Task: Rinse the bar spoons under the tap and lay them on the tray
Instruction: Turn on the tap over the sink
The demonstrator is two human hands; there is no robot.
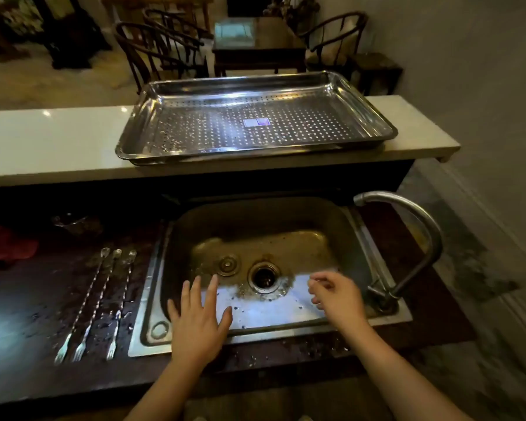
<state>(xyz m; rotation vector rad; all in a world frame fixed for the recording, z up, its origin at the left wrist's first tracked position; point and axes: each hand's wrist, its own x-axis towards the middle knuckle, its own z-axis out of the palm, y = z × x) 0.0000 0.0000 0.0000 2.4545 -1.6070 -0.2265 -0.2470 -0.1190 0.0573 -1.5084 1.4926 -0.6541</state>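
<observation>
Down at the sink [255,217], both hands hang over the basin and hold nothing. The left hand [199,323] is over the near left edge, palm down, its grip open with the fingers straight and spread. The right hand [336,294] is over the near right side, just beside the base of the tap [419,220]. Its grip is slack, the fingers loosely curled round nothing.

The three bar spoons [97,303] lie on the dark, wet table [28,329] just left of the sink. They are side by side and close to parallel, fork ends toward the person and spoon bowls pointing away. Neither hand touches them. A red cloth [6,247] sits farther left.

The tap rises at the right of the sink and its spout arches back over the far right corner of the basin. In the basin floor are an open drain [263,276] and a round plug [227,264] beside it.

The tray [210,126], metal with a perforated floor, rests on the raised white ledge [43,138] beyond the sink, with a small sticker [256,122] near its middle.
</observation>
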